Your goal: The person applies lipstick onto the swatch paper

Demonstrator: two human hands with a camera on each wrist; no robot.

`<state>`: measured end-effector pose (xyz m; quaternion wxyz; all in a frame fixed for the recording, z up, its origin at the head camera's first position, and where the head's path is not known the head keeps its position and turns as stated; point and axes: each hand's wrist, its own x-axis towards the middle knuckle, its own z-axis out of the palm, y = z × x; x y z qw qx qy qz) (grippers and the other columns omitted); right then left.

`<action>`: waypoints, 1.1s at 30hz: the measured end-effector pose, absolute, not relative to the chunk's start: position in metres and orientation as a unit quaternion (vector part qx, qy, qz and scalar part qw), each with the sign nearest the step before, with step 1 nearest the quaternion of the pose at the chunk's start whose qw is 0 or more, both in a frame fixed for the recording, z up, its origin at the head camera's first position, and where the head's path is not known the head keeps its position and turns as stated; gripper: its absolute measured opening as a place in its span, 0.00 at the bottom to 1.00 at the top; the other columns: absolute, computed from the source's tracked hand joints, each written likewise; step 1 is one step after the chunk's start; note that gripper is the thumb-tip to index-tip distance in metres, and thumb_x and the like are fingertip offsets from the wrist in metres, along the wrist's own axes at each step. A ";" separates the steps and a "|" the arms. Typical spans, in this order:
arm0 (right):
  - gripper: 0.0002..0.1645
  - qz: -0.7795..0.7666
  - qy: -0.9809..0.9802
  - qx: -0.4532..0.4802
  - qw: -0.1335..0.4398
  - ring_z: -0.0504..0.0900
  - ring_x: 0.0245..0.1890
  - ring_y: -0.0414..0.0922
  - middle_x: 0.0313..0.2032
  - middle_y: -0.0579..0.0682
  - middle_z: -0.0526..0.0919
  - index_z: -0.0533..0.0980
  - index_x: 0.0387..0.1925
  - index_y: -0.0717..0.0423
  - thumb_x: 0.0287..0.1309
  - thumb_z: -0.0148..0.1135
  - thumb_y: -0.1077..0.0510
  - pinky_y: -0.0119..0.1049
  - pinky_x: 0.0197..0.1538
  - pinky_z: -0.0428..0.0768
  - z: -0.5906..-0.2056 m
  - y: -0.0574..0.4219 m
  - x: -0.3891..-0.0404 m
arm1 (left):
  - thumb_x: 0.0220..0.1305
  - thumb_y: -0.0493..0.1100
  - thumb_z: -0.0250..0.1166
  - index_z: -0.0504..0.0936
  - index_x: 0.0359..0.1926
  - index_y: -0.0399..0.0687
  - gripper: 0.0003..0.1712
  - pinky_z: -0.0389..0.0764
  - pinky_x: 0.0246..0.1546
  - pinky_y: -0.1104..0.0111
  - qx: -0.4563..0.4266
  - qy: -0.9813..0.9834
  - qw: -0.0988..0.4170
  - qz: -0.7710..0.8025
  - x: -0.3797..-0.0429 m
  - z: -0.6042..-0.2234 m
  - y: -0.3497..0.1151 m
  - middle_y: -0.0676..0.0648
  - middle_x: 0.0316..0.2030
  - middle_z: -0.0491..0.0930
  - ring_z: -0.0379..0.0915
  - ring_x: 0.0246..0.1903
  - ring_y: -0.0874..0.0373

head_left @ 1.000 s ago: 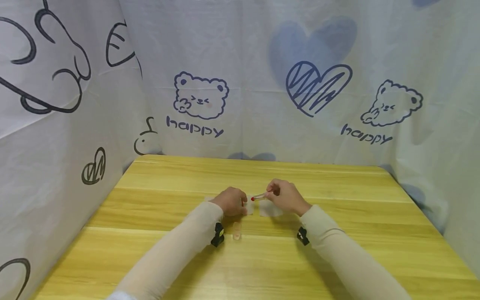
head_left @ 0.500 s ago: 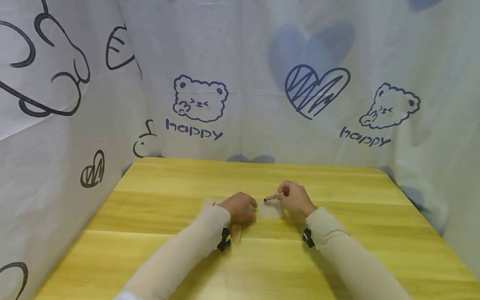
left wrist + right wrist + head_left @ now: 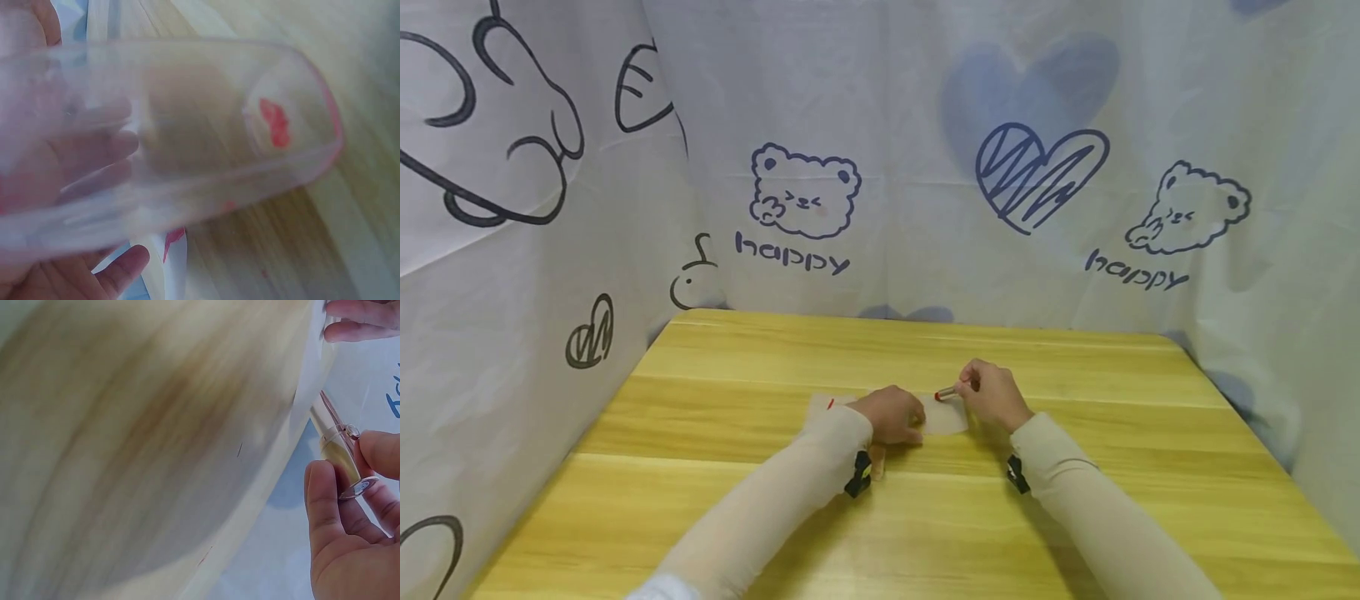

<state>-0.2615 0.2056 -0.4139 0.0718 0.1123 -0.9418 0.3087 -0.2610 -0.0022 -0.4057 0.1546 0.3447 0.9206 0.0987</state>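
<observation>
My right hand [image 3: 994, 395] pinches a lipstick [image 3: 947, 392] between thumb and fingers, its red tip right at the upper part of a small white paper square [image 3: 946, 419]. In the right wrist view the lipstick [image 3: 340, 453] has a shiny gold tube with a flat round end. My left hand [image 3: 889, 414] rests at the left edge of that square, fingers loosely extended. A clear plastic cap-like piece [image 3: 877, 463] lies just below the left wrist, partly hidden. Up close in the left wrist view, the clear piece [image 3: 200, 150] has a red smear behind or inside its rounded end.
Another paper square [image 3: 818, 406] with a red mark lies to the left, partly covered by the left sleeve. The wood-patterned table [image 3: 737, 500] reaches back to a white cloth wall [image 3: 917, 250] with printed bears and hearts. Black wrist cameras sit under both wrists.
Both hands have moved right. The lipstick tip has gone from beside the middle paper onto the right-hand one, and my left hand now covers the middle paper and meets the right one's edge.
</observation>
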 end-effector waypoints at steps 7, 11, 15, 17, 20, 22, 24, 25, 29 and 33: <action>0.05 0.300 -0.944 0.121 0.068 0.70 0.24 0.44 0.25 0.49 0.75 0.76 0.33 0.60 0.63 0.63 0.62 0.38 0.29 0.71 -0.414 0.207 -0.260 | 0.64 0.53 0.66 0.83 0.55 0.52 0.21 0.72 0.58 0.64 0.328 0.925 0.167 0.093 -0.260 -0.405 -0.001 0.52 0.57 0.78 0.72 0.57 0.55; 0.05 0.304 -0.943 0.118 0.063 0.72 0.25 0.44 0.26 0.49 0.76 0.76 0.34 0.59 0.63 0.63 0.61 0.39 0.30 0.73 -0.412 0.209 -0.259 | 0.64 0.53 0.66 0.82 0.57 0.52 0.22 0.72 0.58 0.64 0.325 0.925 0.172 0.095 -0.260 -0.405 0.001 0.52 0.58 0.76 0.72 0.57 0.54; 0.05 0.302 -0.945 0.113 0.062 0.72 0.25 0.44 0.26 0.49 0.77 0.76 0.33 0.58 0.62 0.64 0.60 0.39 0.31 0.73 -0.410 0.209 -0.260 | 0.64 0.54 0.65 0.81 0.57 0.52 0.23 0.72 0.58 0.64 0.324 0.926 0.172 0.093 -0.261 -0.404 0.003 0.51 0.59 0.76 0.72 0.57 0.54; 0.05 0.298 -0.945 0.118 0.059 0.72 0.24 0.44 0.25 0.49 0.76 0.76 0.33 0.58 0.62 0.64 0.60 0.39 0.30 0.73 -0.410 0.210 -0.260 | 0.64 0.54 0.66 0.81 0.57 0.52 0.23 0.72 0.58 0.63 0.320 0.926 0.175 0.093 -0.261 -0.404 0.003 0.51 0.59 0.76 0.72 0.57 0.54; 0.06 0.295 -0.946 0.124 0.053 0.72 0.24 0.44 0.25 0.48 0.76 0.76 0.32 0.58 0.62 0.64 0.60 0.38 0.30 0.72 -0.410 0.211 -0.260 | 0.64 0.54 0.65 0.81 0.57 0.53 0.23 0.71 0.59 0.63 0.313 0.928 0.179 0.093 -0.260 -0.404 0.002 0.52 0.60 0.75 0.71 0.58 0.54; 0.06 0.294 -0.946 0.126 0.048 0.72 0.25 0.44 0.25 0.48 0.76 0.76 0.32 0.58 0.62 0.64 0.60 0.38 0.31 0.73 -0.410 0.212 -0.260 | 0.64 0.54 0.66 0.81 0.57 0.53 0.23 0.71 0.59 0.63 0.312 0.928 0.181 0.095 -0.259 -0.404 0.002 0.52 0.60 0.75 0.71 0.59 0.54; 0.06 0.293 -0.947 0.125 0.044 0.73 0.26 0.44 0.26 0.48 0.77 0.76 0.32 0.57 0.62 0.64 0.60 0.39 0.32 0.74 -0.409 0.212 -0.259 | 0.65 0.54 0.65 0.81 0.58 0.53 0.23 0.71 0.59 0.62 0.312 0.928 0.181 0.096 -0.259 -0.404 0.001 0.51 0.61 0.74 0.70 0.59 0.54; 0.06 0.292 -0.947 0.125 0.041 0.73 0.26 0.44 0.27 0.48 0.77 0.76 0.32 0.58 0.62 0.64 0.60 0.39 0.32 0.74 -0.409 0.213 -0.258 | 0.65 0.53 0.65 0.81 0.58 0.52 0.23 0.71 0.59 0.62 0.312 0.927 0.182 0.097 -0.259 -0.404 0.001 0.51 0.61 0.74 0.70 0.59 0.54; 0.06 0.288 -0.949 0.124 0.029 0.73 0.26 0.44 0.27 0.48 0.77 0.76 0.33 0.58 0.62 0.64 0.60 0.40 0.33 0.74 -0.406 0.212 -0.256 | 0.65 0.53 0.65 0.81 0.58 0.52 0.23 0.71 0.59 0.62 0.311 0.927 0.184 0.099 -0.259 -0.404 0.001 0.51 0.61 0.74 0.70 0.59 0.54; 0.06 0.283 -0.949 0.136 0.023 0.74 0.27 0.43 0.27 0.48 0.77 0.76 0.32 0.57 0.62 0.64 0.60 0.39 0.32 0.75 -0.406 0.214 -0.255 | 0.65 0.54 0.65 0.81 0.58 0.53 0.23 0.72 0.58 0.63 0.306 0.929 0.185 0.098 -0.258 -0.405 0.001 0.52 0.61 0.74 0.70 0.59 0.54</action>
